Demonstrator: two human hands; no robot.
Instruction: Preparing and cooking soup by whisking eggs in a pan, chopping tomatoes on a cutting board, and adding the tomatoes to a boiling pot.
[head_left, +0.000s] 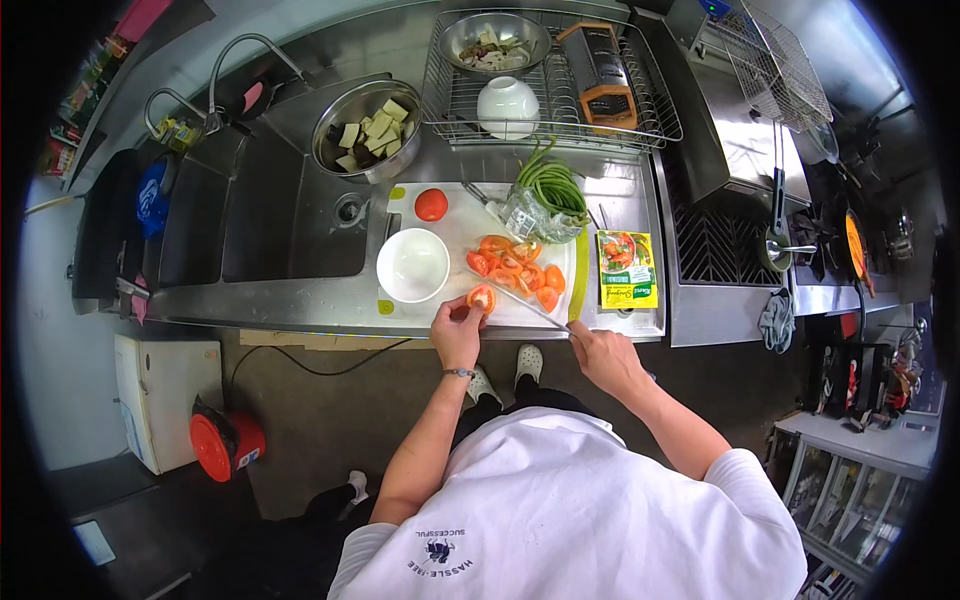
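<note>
My left hand (457, 322) holds a cut tomato piece (481, 298), its cut face showing, near the front edge of a white cutting board (442, 176) with green corners. In my right hand (604, 356) is a kitchen knife (529, 301), its blade pointing up and left over the board, just right of that piece. Several tomato wedges (531, 277) lie in a pile beyond the blade. A whole tomato (431, 204) and a white bowl (413, 265) stand at the board's left. Long green beans (551, 184), partly in clear plastic wrap, lie at its far right.
A yellow Knorr packet (627, 270) lies right of the board. Behind are a steel bowl of cut eggplant (367, 169) and a dish rack (555, 131) holding a bowl and a box grater (596, 67). The sink (262, 202) is left, a stove at far right. Another person's shoe (358, 486) shows below left.
</note>
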